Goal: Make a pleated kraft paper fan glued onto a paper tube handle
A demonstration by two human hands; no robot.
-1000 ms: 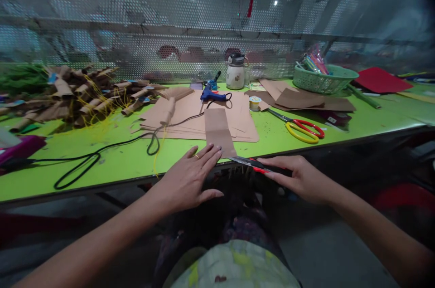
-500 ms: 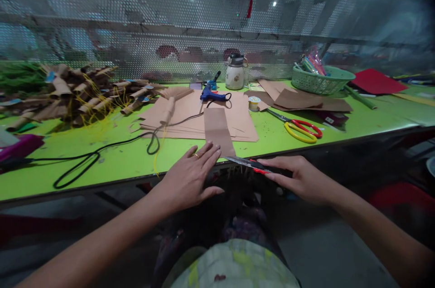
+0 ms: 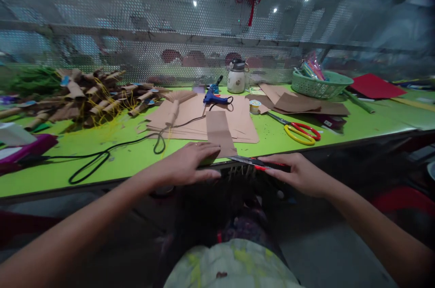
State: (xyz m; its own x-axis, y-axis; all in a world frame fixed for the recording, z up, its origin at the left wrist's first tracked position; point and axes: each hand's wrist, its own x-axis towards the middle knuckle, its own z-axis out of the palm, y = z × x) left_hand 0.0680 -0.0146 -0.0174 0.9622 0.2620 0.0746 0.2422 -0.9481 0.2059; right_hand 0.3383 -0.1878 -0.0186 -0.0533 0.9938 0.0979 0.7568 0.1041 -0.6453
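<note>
A strip of brown paper [image 3: 219, 128] lies over the front part of the table, its near end by the edge. My left hand [image 3: 190, 161] rests on the strip's near left side, fingers stretched out over it and thumb apart, lower, by the table edge. In my right hand [image 3: 304, 173] is a utility knife [image 3: 253, 162] with a black and red handle, gripped between thumb and fingers. Its blade points left and meets the strip's near end. Under the strip sits a stack of larger brown sheets [image 3: 251, 131].
A blue glue gun [image 3: 214, 99] lies on the stack, its cord running left. Scissors [image 3: 301, 133], a small tub [image 3: 254, 106] and a green basket [image 3: 319, 90] are to the right. Bundled paper rolls [image 3: 102, 100] pile up at left; a bottle [image 3: 236, 77] stands behind.
My left hand has shifted slightly up and left, its fingers more side-on at the strip. The knife stays at the strip's near end. The camera view has moved a little.
</note>
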